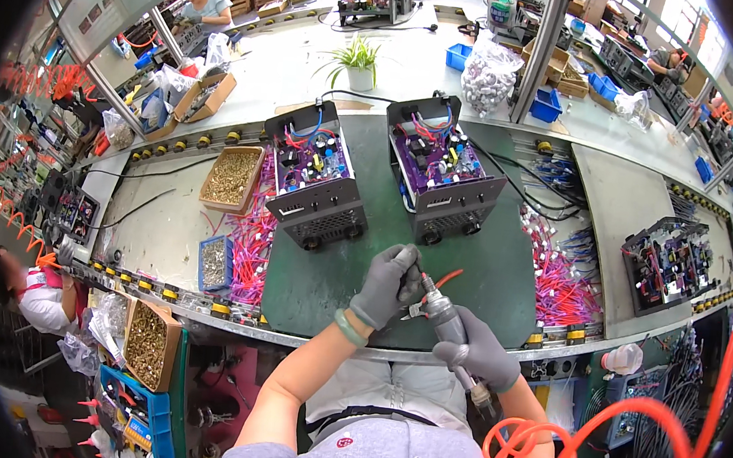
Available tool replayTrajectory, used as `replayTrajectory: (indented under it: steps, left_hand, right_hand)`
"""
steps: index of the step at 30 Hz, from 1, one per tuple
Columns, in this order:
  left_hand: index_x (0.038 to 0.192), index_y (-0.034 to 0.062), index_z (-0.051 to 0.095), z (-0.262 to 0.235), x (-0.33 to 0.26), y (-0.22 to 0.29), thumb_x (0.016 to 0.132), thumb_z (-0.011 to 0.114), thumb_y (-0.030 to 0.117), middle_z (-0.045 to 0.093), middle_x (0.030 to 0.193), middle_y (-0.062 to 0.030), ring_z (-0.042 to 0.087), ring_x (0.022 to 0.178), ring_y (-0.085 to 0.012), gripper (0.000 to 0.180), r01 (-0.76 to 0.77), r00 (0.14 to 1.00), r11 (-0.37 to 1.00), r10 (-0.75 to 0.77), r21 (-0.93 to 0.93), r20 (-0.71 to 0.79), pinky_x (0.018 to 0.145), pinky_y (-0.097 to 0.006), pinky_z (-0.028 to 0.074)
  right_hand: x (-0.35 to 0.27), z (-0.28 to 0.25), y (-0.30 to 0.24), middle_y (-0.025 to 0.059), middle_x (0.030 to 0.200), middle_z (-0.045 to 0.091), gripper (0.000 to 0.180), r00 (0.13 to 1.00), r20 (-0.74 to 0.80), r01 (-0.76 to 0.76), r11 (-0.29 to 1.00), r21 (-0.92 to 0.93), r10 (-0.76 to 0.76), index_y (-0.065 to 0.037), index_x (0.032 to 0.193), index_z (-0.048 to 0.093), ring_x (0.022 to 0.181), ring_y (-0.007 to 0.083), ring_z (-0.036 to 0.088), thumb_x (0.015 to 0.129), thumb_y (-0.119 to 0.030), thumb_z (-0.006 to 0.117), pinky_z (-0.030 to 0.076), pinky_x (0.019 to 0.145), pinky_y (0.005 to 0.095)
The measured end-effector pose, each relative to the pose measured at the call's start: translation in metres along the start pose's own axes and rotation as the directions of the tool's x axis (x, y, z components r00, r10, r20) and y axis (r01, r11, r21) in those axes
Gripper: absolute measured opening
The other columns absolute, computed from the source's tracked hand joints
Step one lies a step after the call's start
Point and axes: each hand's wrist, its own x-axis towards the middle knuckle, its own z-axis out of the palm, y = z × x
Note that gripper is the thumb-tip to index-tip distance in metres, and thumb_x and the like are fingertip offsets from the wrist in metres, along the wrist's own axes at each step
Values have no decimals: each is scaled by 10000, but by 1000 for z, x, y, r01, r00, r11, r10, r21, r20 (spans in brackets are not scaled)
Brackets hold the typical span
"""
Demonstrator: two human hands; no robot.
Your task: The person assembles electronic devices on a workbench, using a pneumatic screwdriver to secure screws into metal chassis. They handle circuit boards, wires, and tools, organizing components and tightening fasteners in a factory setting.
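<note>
Closest on my feed, an orange-red coiled plastic hose [641, 407] loops in front of the near right corner of the green rectangular mat [500, 278], my landmark on the desk [145, 216]. At the mat's near edge, right of its middle, my grey-gloved right hand [481, 360] is wrapped around a grey cylindrical power tool [444, 314], its slim tip pointing inward over the mat. My grey-gloved left hand [382, 288] hovers over the mat's near middle with fingers bunched beside that tip; I cannot tell how tightly they close or whether they hold anything. Left of the mat I see a blue plastic tray of small metal parts [215, 264]. On the mat's far half stand two open black metal cases with purple circuit boards, the left case [316, 186] and the right case [446, 175], side by side and apart. Beyond the mat sits a green leafy plant in a white pot [361, 72].
</note>
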Motion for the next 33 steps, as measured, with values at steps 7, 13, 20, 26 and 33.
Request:
replayTrajectory:
  steps: [7,13,20,26,33]
  left_hand:
    - [913,54,577,3,3,7,997,542,294,528,626,3,465,476,-73,256,-111,994,994,111,-7,-25,411,-217,341]
    - [961,67,619,0,10,10,994,533,398,584,675,5,511,520,-67,344,-150,984,966,126,209,124,443,-207,370]
    - [989,52,651,-16,79,5,995,513,432,596,768,20,519,658,-56,404,-280,900,894,371,351,-227,571,-242,429]
    - [989,16,673,-12,121,8,998,537,381,586,763,33,473,641,-57,390,-272,921,940,316,206,-227,569,-260,407]
    - [1022,7,663,-18,122,5,1003,532,371,599,804,39,493,678,-54,388,-266,950,962,273,67,-152,614,-238,418]
  right_hand:
    - [2,-6,-4,97,799,616,600,944,302,-296,737,608,130,-45,1220,515,619,159,619,792,-417,711,507,568,288]
    - [3,-3,-12,64,766,590,594,989,136,-130,827,547,65,-29,1190,482,540,118,578,813,-433,700,481,482,242]
    - [29,-23,-19,58,773,591,677,997,48,-68,907,415,53,-25,1234,453,559,115,585,827,-519,677,473,500,238]
    - [42,-15,-22,46,763,588,602,994,76,-104,893,439,78,-36,1193,474,530,106,582,838,-479,675,469,463,225]
    - [43,-9,-21,44,744,595,406,989,89,-145,794,590,114,-54,1097,501,505,112,586,905,-392,622,469,428,220]
